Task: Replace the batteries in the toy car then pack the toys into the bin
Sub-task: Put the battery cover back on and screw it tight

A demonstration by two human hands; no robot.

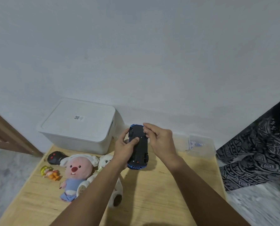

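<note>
A blue toy car point(138, 146) was held upside down above the wooden tabletop point(160, 193), its black underside turned toward the camera. The left hand point(125, 148) was wrapped around the car's left side, thumb pressed flat on the underside near the middle. The right hand point(158, 138) was brought to the far end of the car — fingers curled, tips pinched at the underside's right edge; whether anything small was caught between them could not be told.

A white bin point(80, 126) was set at the back of the tabletop against the pale wall, just left of the car, with its lid on and a small code sticker on top. In front of it were laid a black remote control point(54, 157), a pink-faced plush toy point(77, 172) in blue clothes and a white plush toy point(106, 176) partly hidden by the left forearm. A small yellow-and-orange figurine point(50, 172) was left near the tabletop's left edge. At the right rear corner a clear plastic box point(201, 145) was seen, with small bluish items inside — too blurred to be identified. A black-and-white patterned cloth point(256, 154) was visible beyond the right edge.
</note>
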